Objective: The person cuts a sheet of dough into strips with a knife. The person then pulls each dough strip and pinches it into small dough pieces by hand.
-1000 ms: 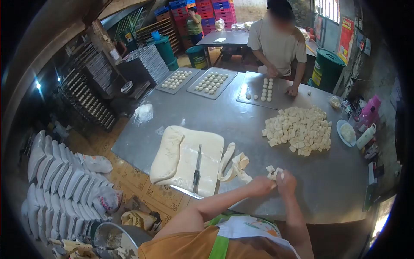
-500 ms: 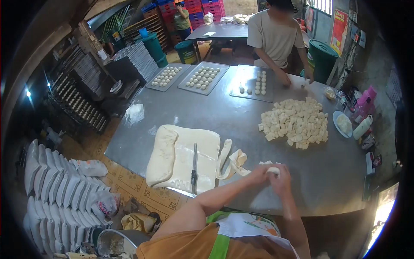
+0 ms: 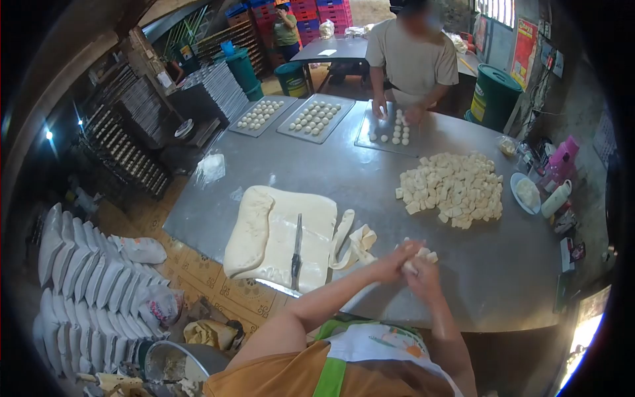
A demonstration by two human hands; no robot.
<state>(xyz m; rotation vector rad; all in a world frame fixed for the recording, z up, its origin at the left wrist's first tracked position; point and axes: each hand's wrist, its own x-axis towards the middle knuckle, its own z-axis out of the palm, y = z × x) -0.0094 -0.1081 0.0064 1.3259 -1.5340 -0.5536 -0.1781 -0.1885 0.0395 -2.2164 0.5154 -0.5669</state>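
Observation:
My left hand (image 3: 396, 259) and my right hand (image 3: 424, 278) meet over the front of the metal table (image 3: 311, 159). Both are closed around pale dough (image 3: 430, 256), which shows between and past the fingers. A loose dough strip (image 3: 361, 243) lies crumpled on the table just left of my hands. Further left rests a large dough slab (image 3: 311, 212), its left side folded over into a thick roll. Across the slab lies a long dark knife (image 3: 296, 255), touched by neither hand. Beyond my hands is a heap of cut dough pieces (image 3: 453, 188).
Across the table a person (image 3: 413, 63) works over a tray (image 3: 370, 126) of dough balls. Two more trays of balls, one a middle tray (image 3: 316, 118), stand left of it. A blue plate (image 3: 526, 193) and bottles line the right edge. Stacked sacks (image 3: 92, 271) stand at left.
My hands have shifted slightly, and more dough shows beyond my fingers. The person opposite has moved both hands left, from the table over to the tray.

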